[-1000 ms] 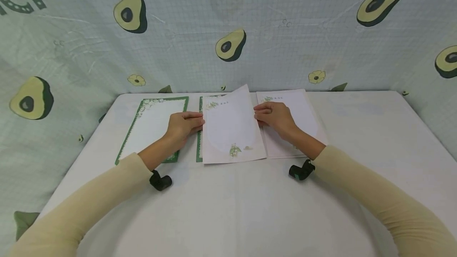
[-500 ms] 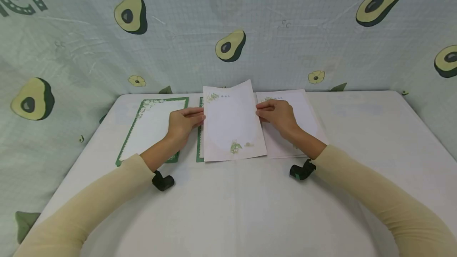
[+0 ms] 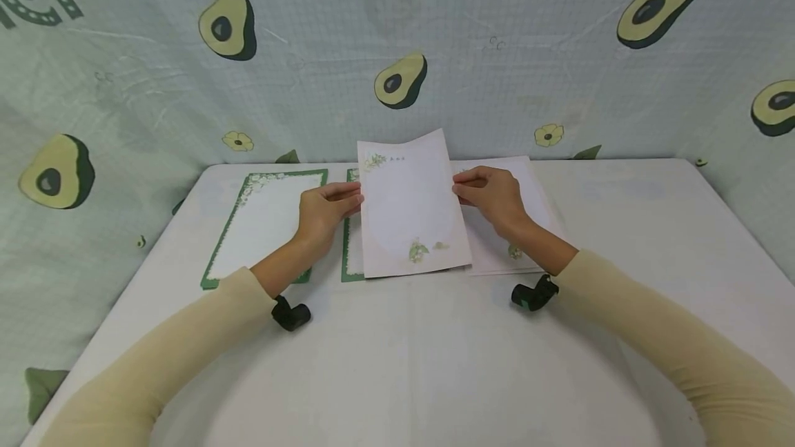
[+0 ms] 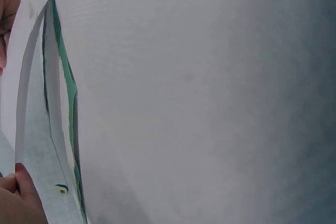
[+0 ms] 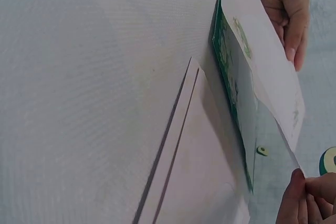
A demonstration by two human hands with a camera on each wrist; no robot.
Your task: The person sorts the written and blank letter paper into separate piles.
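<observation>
Both hands hold one pale pink sheet of paper [image 3: 406, 205], printed with green sprigs at the top left and bottom. My left hand [image 3: 324, 216] pinches its left edge between thumb and fingers; my right hand [image 3: 493, 197] pinches the right edge. In the right wrist view, the sheet [image 5: 270, 51] bows and stands raised above a green-bordered sheet [image 5: 227, 59]. That middle green-bordered sheet [image 3: 352, 257] is mostly hidden behind the held paper in the head view. To the right lie similar pink sheets [image 3: 539, 192], stacked slightly askew and partly covered by my right hand.
Another green-bordered sheet [image 3: 263, 216] lies at the left of the white table [image 3: 410, 357], partly under my left forearm. A curtain [image 3: 323, 88] with avocado prints hangs behind the table's far edge. Black cameras [image 3: 292, 314] are strapped at both wrists.
The held pink sheet has risen and shifted slightly right, both hands moving with it. More of the green-bordered sheet beneath shows at its left. The grip stays the same.
</observation>
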